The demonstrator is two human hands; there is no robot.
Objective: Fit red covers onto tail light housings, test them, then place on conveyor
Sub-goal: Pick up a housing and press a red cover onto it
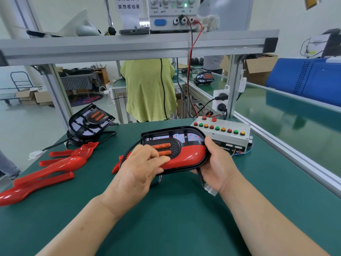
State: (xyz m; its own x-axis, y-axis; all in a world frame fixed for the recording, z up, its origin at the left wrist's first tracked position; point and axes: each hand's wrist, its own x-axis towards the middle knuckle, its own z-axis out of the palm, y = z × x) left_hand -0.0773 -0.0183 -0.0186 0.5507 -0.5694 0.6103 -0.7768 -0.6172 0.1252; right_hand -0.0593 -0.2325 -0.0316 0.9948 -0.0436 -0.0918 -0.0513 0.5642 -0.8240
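A worker holds a tail light housing (191, 128) just above the green table (175, 209), at the middle of the view, with both hands clamped on it. The housing is a black, round-ended shell. Its upper half shows a pale board dotted with small red points, and two orange reflector bars (163, 146) sit in a dark grille at the centre. A glossy red cover (190, 154) lies over its lower half. The left hand (140, 165) wraps the left end with fingers laid across the bars and the cover's edge. The right hand (215, 163) cups the right end, thumb on the rim. A black cable (200, 175) drops from the housing to a white connector (212, 191) by the right wrist.

Spare red covers (60, 164) lie loose on the table at left, with one more partly hidden behind the left hand. Beyond them stand stacked housings (90, 120). A test box (227, 137) with red, green and amber buttons sits just behind the held housing. The conveyor belt (276, 115) runs along the right. A power supply (171, 17) stands on the shelf (129, 45) overhead, and a person in a yellow-green shirt (147, 89) stands beyond the table.
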